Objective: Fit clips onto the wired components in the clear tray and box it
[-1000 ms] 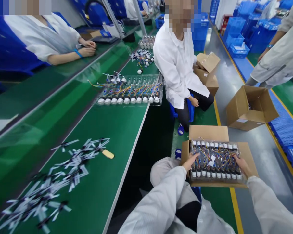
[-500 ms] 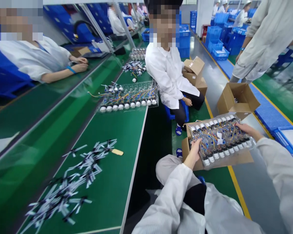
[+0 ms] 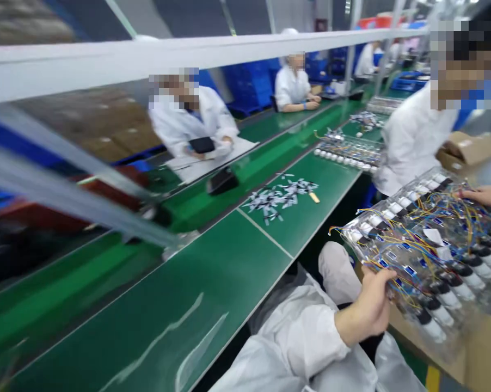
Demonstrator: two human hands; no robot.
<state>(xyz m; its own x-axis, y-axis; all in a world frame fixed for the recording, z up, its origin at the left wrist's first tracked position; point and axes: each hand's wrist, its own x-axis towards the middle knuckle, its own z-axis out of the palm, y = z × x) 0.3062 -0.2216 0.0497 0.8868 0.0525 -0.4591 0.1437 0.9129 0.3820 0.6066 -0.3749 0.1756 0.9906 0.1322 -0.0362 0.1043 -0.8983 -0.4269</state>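
A clear plastic tray (image 3: 409, 222) filled with white-and-black cylindrical parts (image 3: 481, 270) and coloured wires is held up at the right, over my lap. My left hand (image 3: 374, 296) grips its near left end, thumb on top and fingers beneath. At the far right edge of the view, my right hand (image 3: 480, 196) holds the opposite end; only part of it shows. Small white paper pieces (image 3: 437, 242) lie on top of the wires. Under the tray an open cardboard box (image 3: 480, 354) is partly visible.
A green workbench (image 3: 213, 305) runs along my left, carrying a pile of black-and-white strips (image 3: 274, 198) and a yellowish piece (image 3: 314, 197). Farther along lies another filled tray (image 3: 349, 148), beside a seated co-worker (image 3: 409, 130). A white overhead rail (image 3: 213, 51) crosses above.
My view has swung left, showing more bench and people across it. The tray, still in both hands, has been lifted and brought closer, away from the box below.
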